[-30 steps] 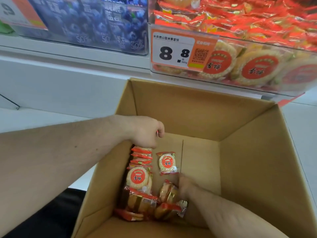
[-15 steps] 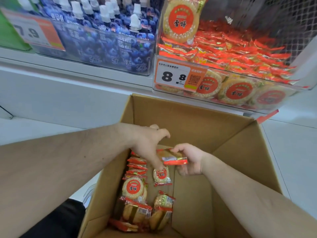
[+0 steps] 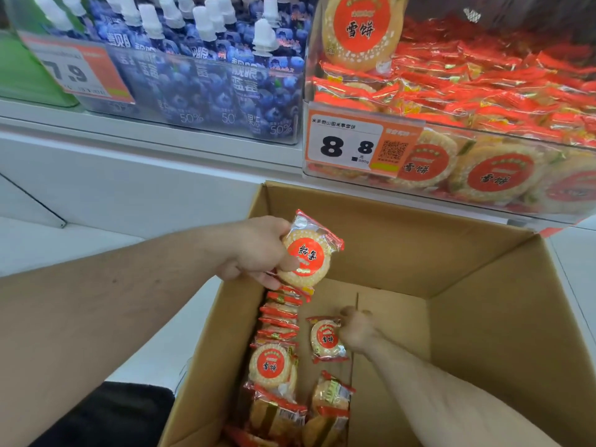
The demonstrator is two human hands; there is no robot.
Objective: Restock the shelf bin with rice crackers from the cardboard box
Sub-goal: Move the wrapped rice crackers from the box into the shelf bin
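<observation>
The left hand [image 3: 258,250] gripped one cracker pack [image 3: 308,253] by its edge, fingers curled around the wrapper, and held it above the left wall of the box [image 3: 483,285], label facing the camera and upside down. The right hand [image 3: 356,329] was down inside the box, on the floor, touching the right edge of a second pack [image 3: 325,338] that lay flat there; whether its fingers had closed on that pack could not be told, as the hand was blurred. Along the left wall of the box stood a row of packs [image 3: 279,321] on edge, with more packs [image 3: 277,411] heaped at the near end. The right half of the box floor was bare cardboard. Behind and above the box, the clear bin [image 3: 516,201] was piled with crackers and carried a price tag [image 3: 346,143] reading 8.8. Left of the bin, behind the box, stood blueberry pouches [image 3: 219,85] with white caps.
</observation>
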